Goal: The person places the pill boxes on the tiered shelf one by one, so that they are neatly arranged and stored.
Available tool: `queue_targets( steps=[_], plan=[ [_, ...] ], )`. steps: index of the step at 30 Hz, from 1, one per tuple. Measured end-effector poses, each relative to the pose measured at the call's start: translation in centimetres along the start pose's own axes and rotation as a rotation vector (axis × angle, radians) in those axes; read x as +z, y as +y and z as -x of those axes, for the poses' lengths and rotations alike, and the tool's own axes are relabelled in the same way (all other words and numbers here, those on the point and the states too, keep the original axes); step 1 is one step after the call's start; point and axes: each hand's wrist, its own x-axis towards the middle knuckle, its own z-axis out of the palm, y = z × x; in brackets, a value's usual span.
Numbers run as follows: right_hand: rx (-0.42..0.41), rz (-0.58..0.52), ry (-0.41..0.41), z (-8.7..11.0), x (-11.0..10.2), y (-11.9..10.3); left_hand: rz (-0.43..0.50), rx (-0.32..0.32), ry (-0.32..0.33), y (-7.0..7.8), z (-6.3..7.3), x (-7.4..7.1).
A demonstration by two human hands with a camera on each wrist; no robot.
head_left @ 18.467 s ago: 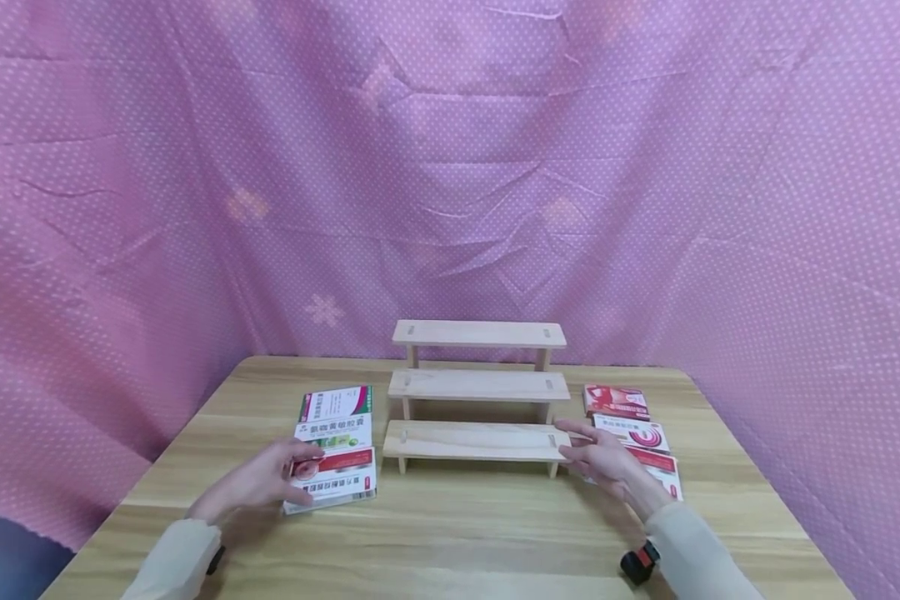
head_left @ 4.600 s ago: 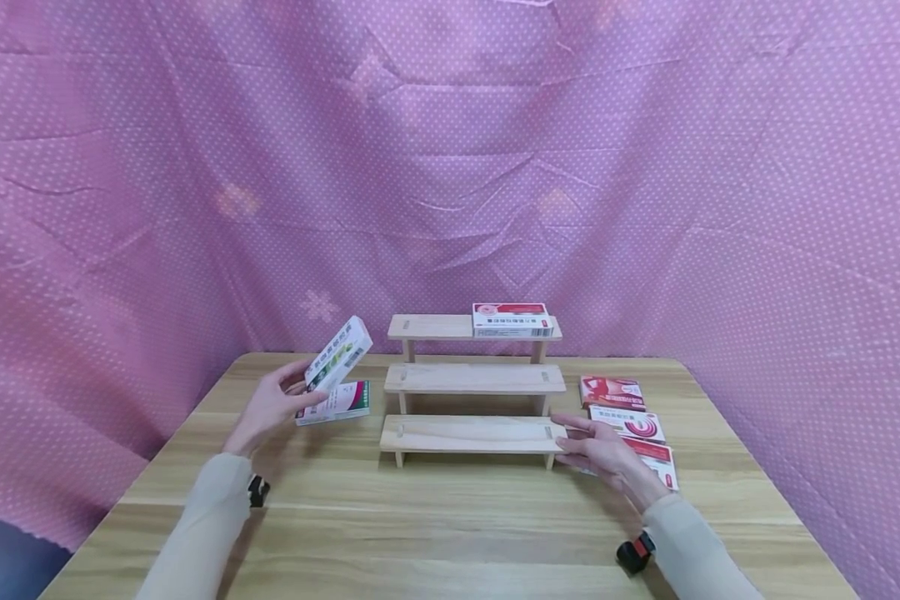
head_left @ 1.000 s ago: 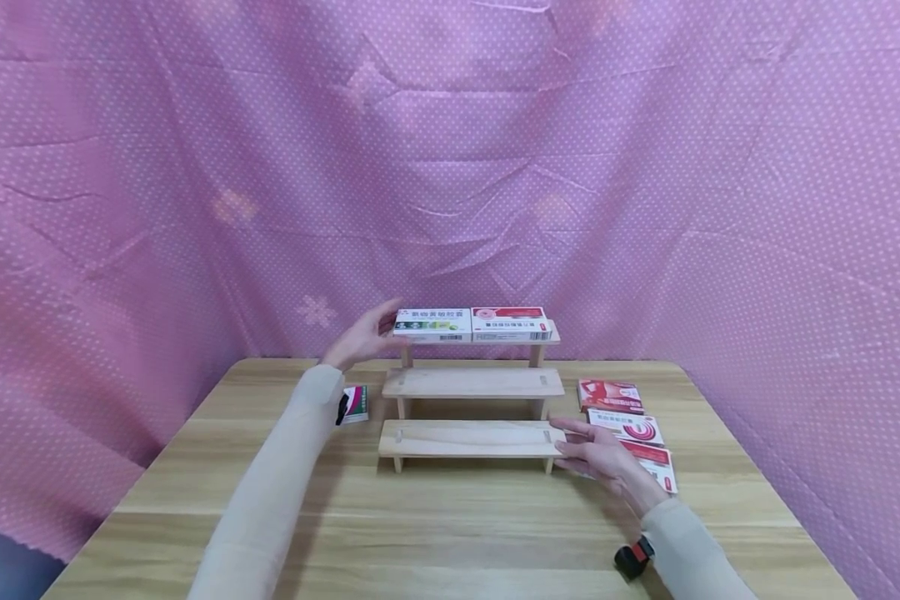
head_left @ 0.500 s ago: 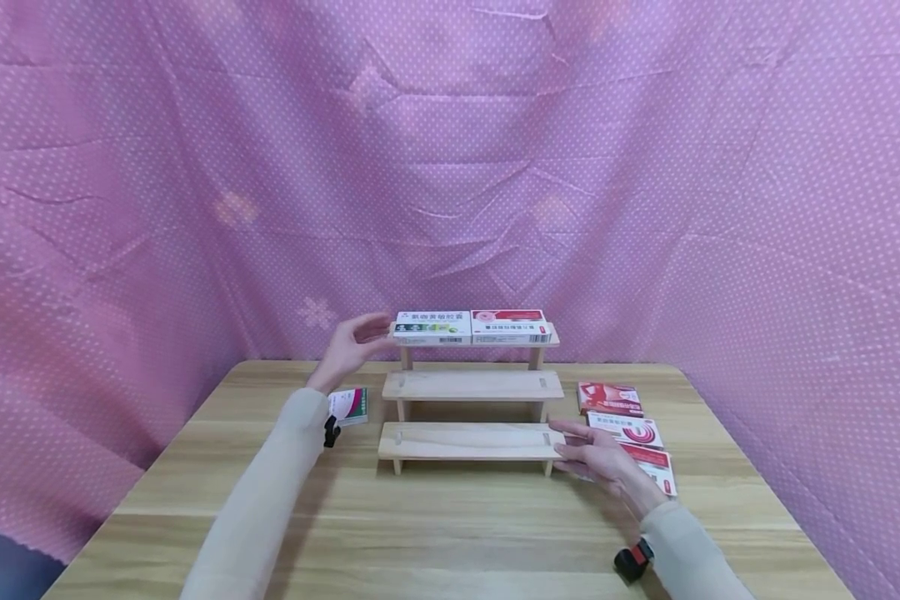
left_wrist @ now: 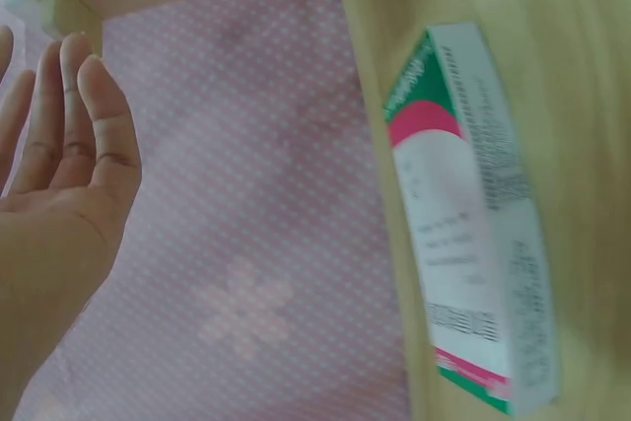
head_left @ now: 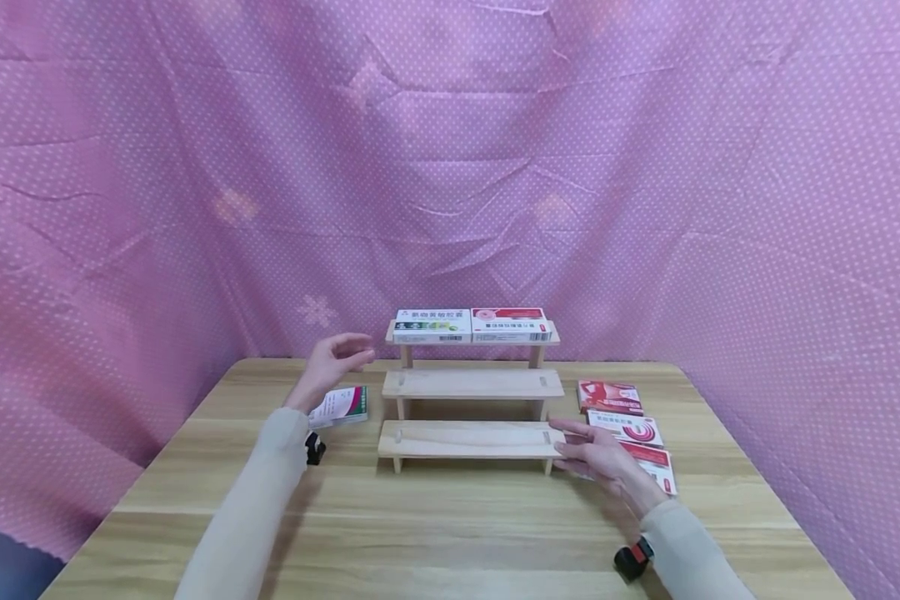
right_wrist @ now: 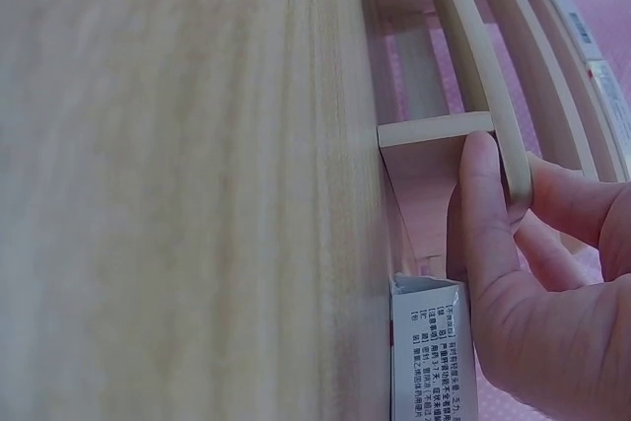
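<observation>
My left hand (head_left: 333, 362) holds nothing and hovers left of the wooden tiered shelf (head_left: 472, 383), its fingers loosely bent. Below it on the table lies a white medicine box with a green and magenta end (head_left: 345, 404), also plain in the left wrist view. Two medicine boxes sit side by side on the top tier: one white and green (head_left: 432, 326), one white and red (head_left: 510, 325). My right hand (head_left: 607, 458) grips the right end of the lowest tier, thumb and fingers around the board's edge (right_wrist: 508, 160) by its leg.
Right of the shelf lie a red medicine box (head_left: 610, 397), a white one with pink arcs (head_left: 626, 427), and a red and white one (head_left: 656, 467) partly behind my right hand. Pink dotted cloth (head_left: 450, 167) hangs behind the wooden table (head_left: 450, 533).
Since the first frame two boxes went from the left of the table to the top tier. My left hand let go of the white and green box and drew back left. The right hand stayed.
</observation>
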Motion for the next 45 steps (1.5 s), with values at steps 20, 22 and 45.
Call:
queue_targets(
  steps=[20,22,45],
  plan=[
    [0.016,-0.004,0.015,0.1,0.1,-0.2,-0.063,-0.033,-0.009,-5.6,2.8,-3.2],
    [0.014,-0.006,0.013,0.0,0.1,-0.2,-0.078,-0.039,-0.013,-5.8,3.0,-3.5],
    [0.030,-0.010,0.012,0.2,0.1,-0.3,-0.371,-0.277,-0.044,-9.2,4.7,-6.7]
  ],
)
